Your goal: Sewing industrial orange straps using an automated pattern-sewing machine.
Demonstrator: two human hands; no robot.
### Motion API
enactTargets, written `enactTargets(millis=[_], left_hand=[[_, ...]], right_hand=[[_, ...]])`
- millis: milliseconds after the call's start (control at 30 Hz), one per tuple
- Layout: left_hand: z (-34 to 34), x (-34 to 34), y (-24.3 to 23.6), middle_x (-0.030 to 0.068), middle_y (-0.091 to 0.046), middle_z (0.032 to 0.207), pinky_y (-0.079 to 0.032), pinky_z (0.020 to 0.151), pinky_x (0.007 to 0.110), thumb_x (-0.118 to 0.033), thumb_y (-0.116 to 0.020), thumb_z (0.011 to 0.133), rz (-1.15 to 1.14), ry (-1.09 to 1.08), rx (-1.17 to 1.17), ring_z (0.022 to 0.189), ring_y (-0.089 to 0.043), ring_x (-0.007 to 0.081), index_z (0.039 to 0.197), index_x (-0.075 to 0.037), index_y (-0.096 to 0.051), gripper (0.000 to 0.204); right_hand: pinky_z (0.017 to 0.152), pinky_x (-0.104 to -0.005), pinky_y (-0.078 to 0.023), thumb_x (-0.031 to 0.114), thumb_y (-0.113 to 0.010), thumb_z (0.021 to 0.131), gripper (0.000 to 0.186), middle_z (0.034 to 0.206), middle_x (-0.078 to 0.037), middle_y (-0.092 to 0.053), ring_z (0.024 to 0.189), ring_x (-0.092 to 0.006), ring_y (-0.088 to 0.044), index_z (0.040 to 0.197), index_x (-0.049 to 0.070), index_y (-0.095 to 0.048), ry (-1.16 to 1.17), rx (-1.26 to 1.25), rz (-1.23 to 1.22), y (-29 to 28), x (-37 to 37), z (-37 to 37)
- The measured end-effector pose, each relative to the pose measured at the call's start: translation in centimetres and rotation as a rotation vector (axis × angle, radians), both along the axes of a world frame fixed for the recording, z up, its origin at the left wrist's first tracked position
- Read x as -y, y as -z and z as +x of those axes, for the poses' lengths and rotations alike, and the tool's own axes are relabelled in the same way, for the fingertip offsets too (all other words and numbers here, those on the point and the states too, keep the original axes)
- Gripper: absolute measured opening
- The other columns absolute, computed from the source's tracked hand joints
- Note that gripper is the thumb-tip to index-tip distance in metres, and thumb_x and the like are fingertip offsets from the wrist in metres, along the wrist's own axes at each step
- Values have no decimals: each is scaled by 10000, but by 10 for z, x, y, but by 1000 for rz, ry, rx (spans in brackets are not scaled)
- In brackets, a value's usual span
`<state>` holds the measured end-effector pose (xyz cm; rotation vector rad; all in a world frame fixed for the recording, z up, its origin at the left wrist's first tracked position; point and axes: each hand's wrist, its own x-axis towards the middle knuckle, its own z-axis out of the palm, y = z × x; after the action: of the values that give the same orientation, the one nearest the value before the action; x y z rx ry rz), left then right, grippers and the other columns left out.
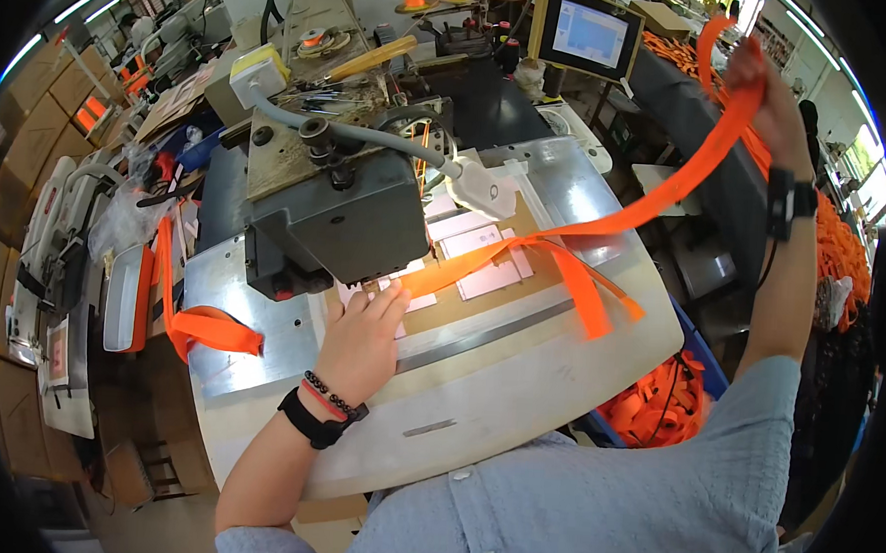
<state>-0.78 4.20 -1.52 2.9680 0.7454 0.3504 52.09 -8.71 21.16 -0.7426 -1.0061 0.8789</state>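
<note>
My left hand (362,334) lies flat on the sewing machine's metal bed (519,361), fingertips pressing white labels (479,258) and the end of an orange webbing strap (626,218) just under the machine head (331,206). My right hand (768,88) is raised high to the right and grips the same strap, which slopes up from the bed to that hand. A second strap end (587,296) hangs folded over the bed. Both wrists wear black bands.
A touchscreen panel (588,32) stands behind the machine. A blue bin of orange straps (662,403) sits at the right, with more straps piled (840,247) further right. An orange strap loop (195,326) lies on the bed's left edge. Cardboard boxes (30,125) and another machine (59,246) stand at the left.
</note>
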Motion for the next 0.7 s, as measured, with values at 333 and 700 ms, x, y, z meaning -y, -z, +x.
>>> enactTargets(millis=[333, 700], left_hand=[[3, 3, 6, 44, -583, 1411, -403, 918, 440, -51, -591, 775, 1, -29, 5, 1028, -546, 266, 1359, -77, -576, 585], [5, 6, 5, 48, -570, 1416, -418, 923, 431, -64, -611, 787, 0, -55, -4, 1054, -550, 265, 1375, -69, -564, 590]], right_hand=[[757, -256, -489, 164, -650, 963, 167, 887, -4, -642, 858, -78, -582, 963, -3, -655, -703, 982, -480, 82, -41, -199], [584, -265, -499, 171, -545, 1010, 152, 727, -22, -612, 670, -103, -634, 1010, 62, -650, -284, 1015, -814, 175, -85, -228]])
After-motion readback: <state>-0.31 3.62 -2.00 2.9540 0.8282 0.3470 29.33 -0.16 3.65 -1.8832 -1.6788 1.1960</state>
